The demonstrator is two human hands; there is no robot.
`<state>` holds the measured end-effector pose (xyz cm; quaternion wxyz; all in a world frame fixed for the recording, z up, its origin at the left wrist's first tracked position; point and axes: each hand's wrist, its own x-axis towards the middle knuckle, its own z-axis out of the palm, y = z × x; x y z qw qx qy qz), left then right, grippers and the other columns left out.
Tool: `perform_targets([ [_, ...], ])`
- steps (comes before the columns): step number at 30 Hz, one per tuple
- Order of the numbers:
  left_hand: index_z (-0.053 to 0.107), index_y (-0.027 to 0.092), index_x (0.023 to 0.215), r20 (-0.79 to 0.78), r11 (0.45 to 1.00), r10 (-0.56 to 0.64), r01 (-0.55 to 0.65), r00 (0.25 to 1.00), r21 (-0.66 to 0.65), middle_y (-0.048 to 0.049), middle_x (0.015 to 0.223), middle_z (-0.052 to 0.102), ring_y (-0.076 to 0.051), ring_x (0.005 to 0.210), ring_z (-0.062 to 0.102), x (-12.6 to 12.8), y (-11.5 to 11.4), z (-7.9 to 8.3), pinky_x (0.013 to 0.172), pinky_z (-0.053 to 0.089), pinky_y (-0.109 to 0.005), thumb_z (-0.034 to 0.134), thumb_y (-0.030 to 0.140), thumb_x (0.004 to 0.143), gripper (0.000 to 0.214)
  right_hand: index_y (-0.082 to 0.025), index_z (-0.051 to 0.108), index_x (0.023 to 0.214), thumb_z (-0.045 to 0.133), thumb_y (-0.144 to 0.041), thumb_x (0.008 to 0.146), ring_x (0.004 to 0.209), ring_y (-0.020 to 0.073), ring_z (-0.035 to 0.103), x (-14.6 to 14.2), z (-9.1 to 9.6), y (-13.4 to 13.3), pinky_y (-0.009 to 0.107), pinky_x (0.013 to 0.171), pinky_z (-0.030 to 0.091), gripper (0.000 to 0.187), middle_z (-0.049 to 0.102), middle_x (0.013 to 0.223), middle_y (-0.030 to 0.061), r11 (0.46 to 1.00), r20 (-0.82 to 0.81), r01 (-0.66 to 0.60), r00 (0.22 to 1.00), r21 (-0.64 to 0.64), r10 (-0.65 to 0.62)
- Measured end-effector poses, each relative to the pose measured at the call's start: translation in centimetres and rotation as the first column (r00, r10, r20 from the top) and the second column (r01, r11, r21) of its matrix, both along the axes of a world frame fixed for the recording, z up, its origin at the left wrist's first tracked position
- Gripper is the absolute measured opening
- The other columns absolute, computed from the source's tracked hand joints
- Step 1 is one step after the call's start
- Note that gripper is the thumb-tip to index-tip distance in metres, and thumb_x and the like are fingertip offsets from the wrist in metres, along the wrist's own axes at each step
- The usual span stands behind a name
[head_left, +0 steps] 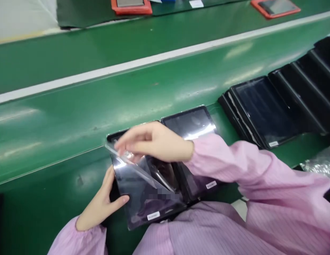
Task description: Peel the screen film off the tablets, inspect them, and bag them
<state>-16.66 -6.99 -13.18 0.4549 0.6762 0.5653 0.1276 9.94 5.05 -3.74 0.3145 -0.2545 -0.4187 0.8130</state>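
Note:
A black tablet (139, 203) with a white label along its lower edge lies in front of me. My left hand (102, 200) is closed on its left edge, thumb on the front and fingers along the side. Over the screen, my right hand (159, 143) pinches a clear protective film (139, 171) near the tablet's upper left corner. The film is lifted there and folds diagonally across the screen. Right beside it lies a second tablet (187, 123), also labelled and partly covered by my right forearm.
A row of overlapping black tablets or cases (271, 106) rests to the right. Clear plastic wrapping (320, 163) lies at the right edge. Beyond the white strip (127, 67) on the green bench, red-framed devices (276, 7) sit at the far side.

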Motion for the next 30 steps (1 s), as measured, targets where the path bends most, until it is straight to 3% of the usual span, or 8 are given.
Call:
perform_targets([
  [4, 0.006, 0.026, 0.161, 0.067, 0.996, 0.0, 0.006, 0.998, -0.089, -0.016, 0.166, 0.018, -0.039, 0.153, 0.019, 0.8, 0.8, 1.4, 0.122, 0.019, -0.06, 0.06, 0.053, 0.09, 0.093, -0.015, 0.071, 0.092, 0.052, 0.005, 0.087, 0.066, 0.0116, 0.071, -1.7, -1.1, 2.3, 0.028, 0.075, 0.064, 0.028, 0.072, 0.075, 0.0033, 0.973, 0.16, 0.132, 0.982, -0.191, -0.102],
  [11, 0.016, 0.025, 0.16, 0.055, 0.997, 0.053, -0.049, 0.997, -0.066, -0.0149, 0.164, 0.027, -0.038, 0.153, 0.021, 1.5, 0.8, 2.4, 0.124, 0.018, -0.057, 0.065, 0.057, 0.085, 0.095, -0.011, 0.05, 0.144, 0.046, 0.006, 0.091, 0.079, 0.0173, 0.074, -1.4, -2.7, 3.9, 0.035, 0.087, 0.063, 0.056, 0.071, 0.081, 0.007, 0.96, 0.173, 0.161, 0.977, -0.228, -0.123],
  [15, 0.016, 0.024, 0.161, 0.045, 0.994, 0.078, -0.074, 0.996, -0.084, -0.0147, 0.165, 0.026, -0.039, 0.153, 0.021, 1.5, 0.9, 2.3, 0.124, 0.02, -0.055, 0.067, 0.058, 0.084, 0.099, -0.007, 0.041, 0.148, 0.046, -0.006, 0.098, 0.086, 0.018, 0.074, 2.8, -1.8, 4.6, 0.038, 0.088, 0.062, 0.051, 0.071, 0.095, 0.0094, 0.966, 0.22, 0.231, 0.954, -0.115, -0.202],
  [19, 0.006, 0.023, 0.162, 0.088, 0.994, 0.096, -0.092, 0.991, -0.058, -0.0155, 0.167, 0.019, -0.037, 0.153, 0.023, 2.0, 0.3, 2.4, 0.123, 0.025, -0.053, 0.064, 0.053, 0.087, 0.099, -0.009, 0.053, 0.136, 0.044, -0.016, 0.102, 0.093, 0.0184, 0.074, 9.3, -0.9, 4.8, 0.045, 0.096, 0.058, 0.036, 0.071, 0.108, 0.0085, 0.936, 0.378, 0.288, 0.859, 0.202, -0.346],
  [23, 0.011, 0.027, 0.162, -0.215, 0.931, 0.223, -0.143, 0.951, 0.335, -0.0132, 0.17, 0.007, -0.04, 0.155, 0.006, 4.9, -2.1, 3.9, 0.123, 0.011, -0.062, 0.062, 0.042, 0.089, 0.09, -0.012, 0.068, 0.116, 0.059, -0.011, 0.09, 0.103, 0.0247, 0.071, 15.2, -2.7, 4.2, 0.05, 0.102, 0.053, 0.028, 0.074, 0.108, 0.009, 0.685, 0.493, 0.17, 0.576, 0.708, -0.652],
  [25, 0.019, 0.03, 0.16, -0.365, 0.871, 0.242, -0.035, 0.899, 0.491, -0.0127, 0.169, 0.009, -0.043, 0.155, 0.006, 7.7, -3.6, 4.8, 0.122, 0.009, -0.066, 0.061, 0.033, 0.089, 0.083, -0.014, 0.071, 0.114, 0.065, -0.013, 0.084, 0.113, 0.029, 0.067, 16.8, -4.4, 3.5, 0.052, 0.106, 0.049, 0.031, 0.073, 0.115, 0.0112, 0.558, 0.486, 0.014, 0.474, 0.83, -0.734],
  [28, 0.032, 0.027, 0.155, -0.421, 0.791, -0.054, 0.296, 0.906, 0.536, -0.017, 0.155, 0.042, -0.037, 0.144, 0.038, 13.0, -5.4, 5.5, 0.117, 0.029, -0.058, 0.056, 0.023, 0.092, 0.067, -0.015, 0.068, 0.121, 0.065, -0.022, 0.085, 0.124, 0.0327, 0.06, 17.9, -6.7, 2.4, 0.055, 0.113, 0.042, 0.037, 0.068, 0.128, 0.0154, 0.472, 0.476, -0.126, 0.441, 0.872, -0.761],
  [30, 0.044, 0.021, 0.147, -0.402, 0.711, -0.244, 0.445, 0.882, 0.544, -0.0184, 0.144, 0.055, -0.036, 0.135, 0.049, 16.5, -5.9, 5.4, 0.112, 0.037, -0.055, 0.059, 0.032, 0.093, 0.057, -0.017, 0.063, 0.13, 0.063, -0.024, 0.086, 0.129, 0.0317, 0.057, 18.3, -8.0, 1.9, 0.054, 0.113, 0.042, 0.045, 0.063, 0.136, 0.0153, 0.465, 0.441, -0.063, 0.45, 0.883, -0.777],
])
